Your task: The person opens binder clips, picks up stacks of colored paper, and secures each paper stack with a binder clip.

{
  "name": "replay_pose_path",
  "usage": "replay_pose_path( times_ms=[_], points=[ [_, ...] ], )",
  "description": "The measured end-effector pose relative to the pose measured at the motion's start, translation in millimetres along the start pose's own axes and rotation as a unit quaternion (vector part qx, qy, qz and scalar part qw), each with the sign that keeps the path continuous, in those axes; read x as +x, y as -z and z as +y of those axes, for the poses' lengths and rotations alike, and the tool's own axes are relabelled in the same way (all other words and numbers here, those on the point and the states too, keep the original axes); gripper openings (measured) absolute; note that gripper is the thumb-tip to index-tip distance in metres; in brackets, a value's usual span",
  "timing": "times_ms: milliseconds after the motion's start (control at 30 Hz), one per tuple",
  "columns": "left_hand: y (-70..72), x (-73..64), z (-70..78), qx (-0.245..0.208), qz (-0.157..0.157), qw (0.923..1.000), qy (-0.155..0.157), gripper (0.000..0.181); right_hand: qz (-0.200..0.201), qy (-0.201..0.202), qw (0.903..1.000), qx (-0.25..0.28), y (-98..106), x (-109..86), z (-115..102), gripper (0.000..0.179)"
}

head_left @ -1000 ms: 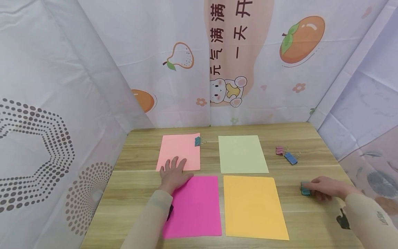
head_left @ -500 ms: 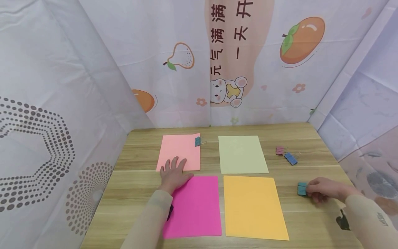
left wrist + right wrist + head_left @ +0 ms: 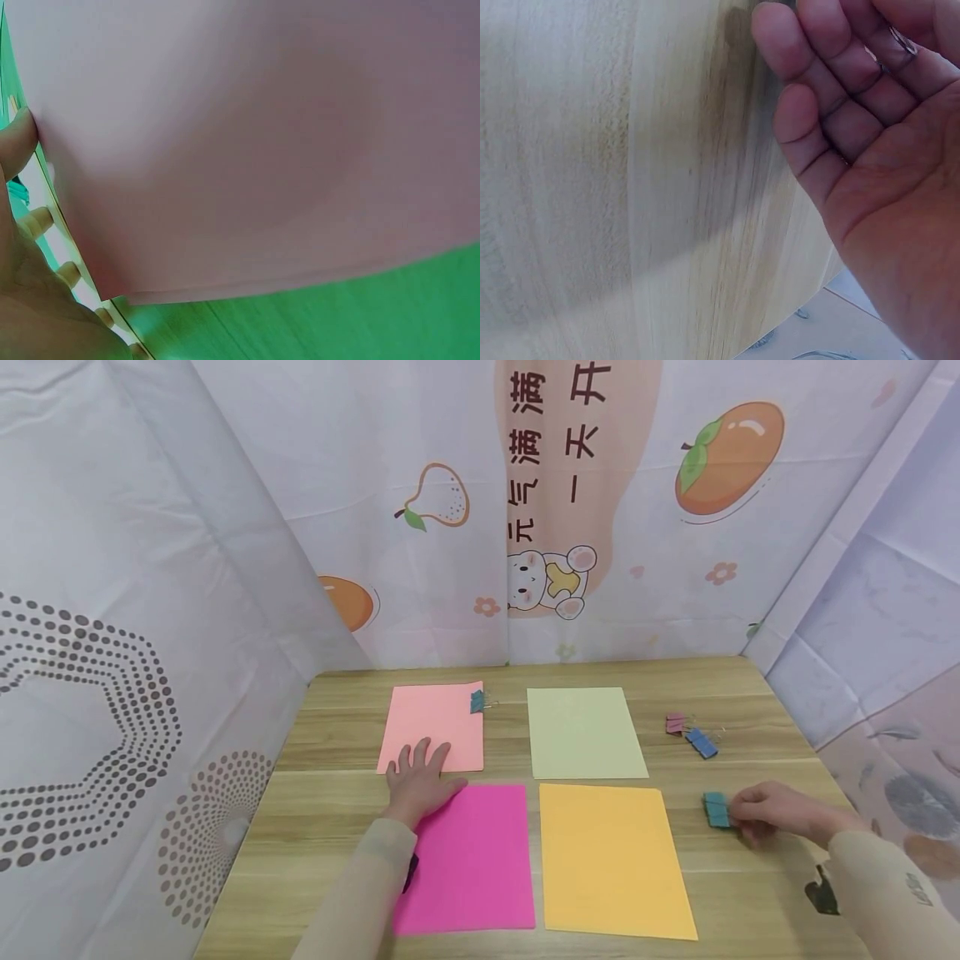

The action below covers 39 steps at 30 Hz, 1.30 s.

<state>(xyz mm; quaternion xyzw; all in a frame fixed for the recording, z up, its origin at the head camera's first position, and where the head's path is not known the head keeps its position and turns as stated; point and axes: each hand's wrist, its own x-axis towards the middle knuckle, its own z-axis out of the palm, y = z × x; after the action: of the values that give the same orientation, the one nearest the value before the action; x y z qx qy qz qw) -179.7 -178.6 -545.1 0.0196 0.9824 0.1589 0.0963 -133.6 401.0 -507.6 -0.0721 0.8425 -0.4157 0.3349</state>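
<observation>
My right hand (image 3: 780, 814) pinches a teal binder clip (image 3: 716, 810) close over the table, right of the orange paper (image 3: 615, 860). In the right wrist view its fingers (image 3: 795, 112) are curled, with a bit of the clip's metal handle (image 3: 904, 41) showing between them; the clip's body is hidden there. My left hand (image 3: 418, 785) rests with spread fingers, their tips over the lower edge of the salmon-pink paper (image 3: 435, 718) and the thumb at the top edge of the magenta paper (image 3: 480, 860). Another teal binder clip (image 3: 477, 702) sits at the salmon-pink paper's right edge.
A pale green paper (image 3: 585, 731) lies at the back middle. Near the table's right side lie a pink binder clip (image 3: 676, 723) and a blue binder clip (image 3: 702, 742), close together. Printed curtains (image 3: 420, 635) border the wooden table (image 3: 285, 827) at the back and sides.
My right hand has moved a little left and carried the teal binder clip toward the orange paper. More of the clip shows beyond the fingertips. My left hand has stayed in place.
</observation>
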Motion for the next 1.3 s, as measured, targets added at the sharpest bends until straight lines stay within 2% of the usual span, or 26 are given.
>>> replay_pose_path(
  times_ms=[200,400,533,767,1033,1133,1300],
  points=[
    [-0.7,-0.4,-1.3,-0.002,0.005,1.0000,-0.004,0.078,0.003,0.017,0.9998,-0.008,1,2.9,-4,0.030],
    [1.7,-1.8,0.2,0.000,-0.003,1.0000,0.002,0.079,0.008,0.019,0.9998,0.008,-1,4.6,-4,0.031],
    [3.3,-3.3,1.7,0.003,-0.007,1.0000,0.005,0.079,0.026,0.012,0.9996,-0.006,-2,5.5,-5,0.030],
    [3.6,-3.5,2.2,0.002,-0.005,1.0000,0.002,0.079,0.083,0.013,0.9934,-0.079,-6,6.5,-10,0.025],
    [3.1,-3.0,1.8,0.000,-0.007,1.0000,0.005,0.079,0.117,-0.013,0.9856,-0.122,-9,9.8,-13,0.026],
    [1.4,-2.0,0.7,0.000,-0.005,1.0000,0.006,0.079,0.123,-0.002,0.9840,-0.128,-10,9.9,-11,0.024],
    [-1.3,-0.6,-0.4,-0.004,-0.002,1.0000,0.005,0.079,0.138,0.045,0.9767,-0.158,-13,8.9,-8,0.019]
  ],
)
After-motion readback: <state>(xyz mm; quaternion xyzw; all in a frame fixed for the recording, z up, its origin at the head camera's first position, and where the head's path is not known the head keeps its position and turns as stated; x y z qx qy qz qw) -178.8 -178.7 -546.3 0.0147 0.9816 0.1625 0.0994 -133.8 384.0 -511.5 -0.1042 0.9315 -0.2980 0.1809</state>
